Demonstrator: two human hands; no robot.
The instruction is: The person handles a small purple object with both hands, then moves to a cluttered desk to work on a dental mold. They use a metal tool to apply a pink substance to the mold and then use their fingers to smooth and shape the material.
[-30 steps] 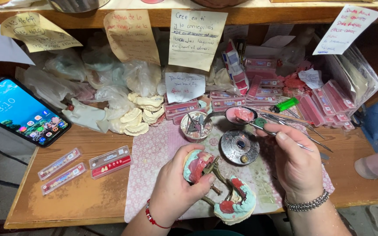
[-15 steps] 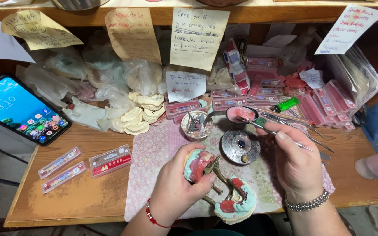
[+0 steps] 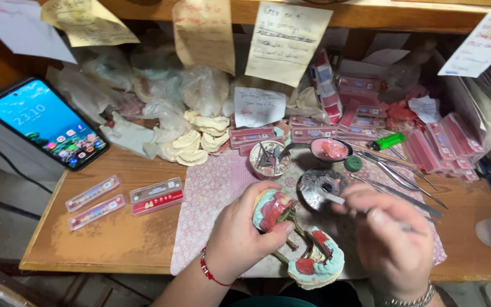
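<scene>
My left hand (image 3: 240, 236) grips a hinged dental articulator (image 3: 296, 239) holding two pale green plaster jaw models with pink wax; it holds the upper model near the mat's front. My right hand (image 3: 390, 244) pinches a thin metal instrument (image 3: 336, 199) whose tip reaches toward a round metal dish (image 3: 319, 187) just behind the models. Everything rests over a pink patterned mat (image 3: 211, 193) on the wooden bench (image 3: 115, 239).
A small cup of tools (image 3: 269, 159), a spoon of pink wax (image 3: 331, 149), a green lighter (image 3: 387, 141) and metal instruments (image 3: 404, 190) lie behind. Tooth-card strips (image 3: 123, 200) lie left. A lit phone (image 3: 46, 122) leans at far left. Plaster casts (image 3: 200, 139), bags and pink boxes (image 3: 365, 113) crowd the back.
My right hand has dropped lower and nearer to me, with the instrument tip now at the metal dish. My left hand keeps its hold on the articulator.
</scene>
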